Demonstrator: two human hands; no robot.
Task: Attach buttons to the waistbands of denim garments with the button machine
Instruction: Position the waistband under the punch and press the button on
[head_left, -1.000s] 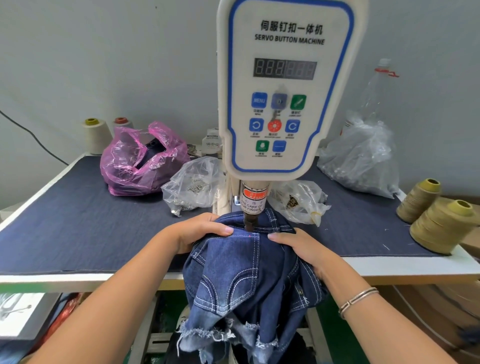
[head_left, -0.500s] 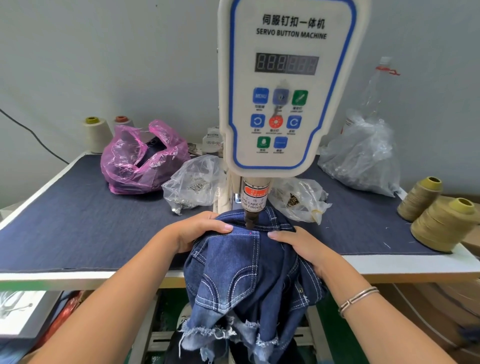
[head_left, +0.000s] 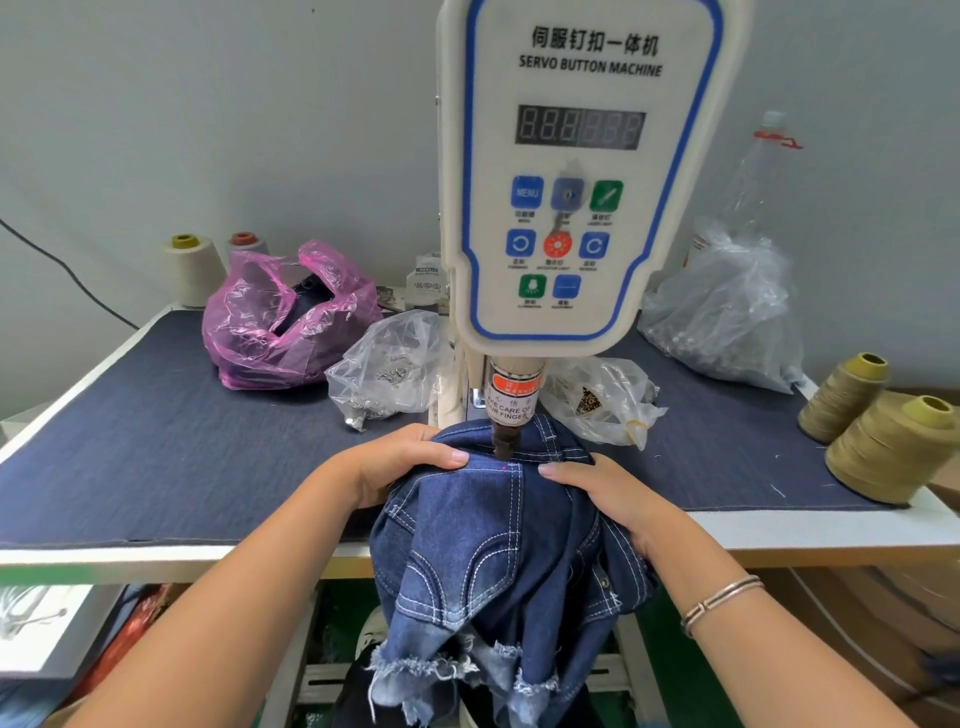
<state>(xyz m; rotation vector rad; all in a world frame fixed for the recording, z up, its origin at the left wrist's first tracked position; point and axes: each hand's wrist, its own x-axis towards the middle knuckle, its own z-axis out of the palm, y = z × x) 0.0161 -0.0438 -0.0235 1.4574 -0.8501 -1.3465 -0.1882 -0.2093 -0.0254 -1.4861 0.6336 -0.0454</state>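
Both hands on the denim (head_left: 493, 545), which is draped over the machine's lower post at the table's (head_left: 130, 467) front edge, frayed hem hanging below the tabletop. Left hand (head_left: 400, 462) grips a fold of the waistband left of the punch (head_left: 505, 441), fingers curled over the cloth; right hand (head_left: 597, 493) presses the waistband on the right, fingers curved over the fabric and holding it down. Fingertips flank the punch closely on both sides, with only a narrow strip of waistband between them. Punch tip sits just above or touching the denim, can't tell which; a small pink mark shows just below it. Machine head (head_left: 587, 171) hangs directly over the work. Behind: pink bag (head_left: 280, 322) and clear bag (head_left: 389, 369) to the left, small clear bag (head_left: 602, 400) just beside the punch on the right, big clear bag (head_left: 727, 317) further back. Thread cones (head_left: 878, 441) near the right edge. Open denim-covered surface left of the hands.
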